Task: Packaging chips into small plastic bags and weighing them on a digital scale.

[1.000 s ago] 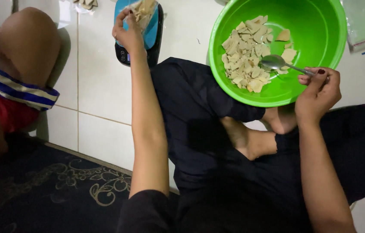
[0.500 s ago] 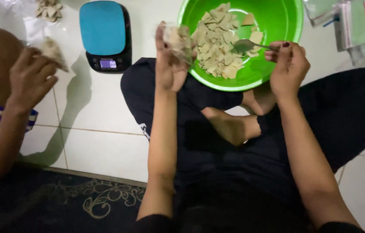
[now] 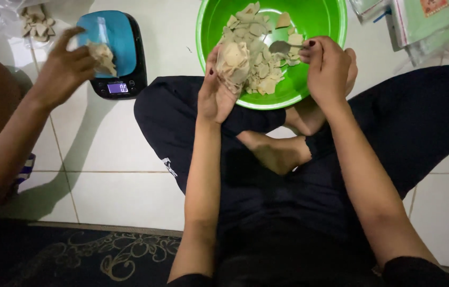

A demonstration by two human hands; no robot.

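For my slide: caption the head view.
Left hand holds a clear chip-filled bag; right hand spoons over round green plastic basin.

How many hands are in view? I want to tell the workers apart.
3. The person's left hand holds a bag of chips at the green bowl; their right hand holds a spoon over it; a co-worker's hand is at the scale.

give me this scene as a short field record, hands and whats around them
left hand: left hand holds a small clear bag of chips over the bowl's near rim
right hand: right hand grips a metal spoon inside the bowl
bowl: green bowl on the floor, holding pale flat chips
scale: blue-topped kitchen scale, display lit
other person: another person's hand holds a second small bag above the scale
floor: white tiles, dark patterned rug
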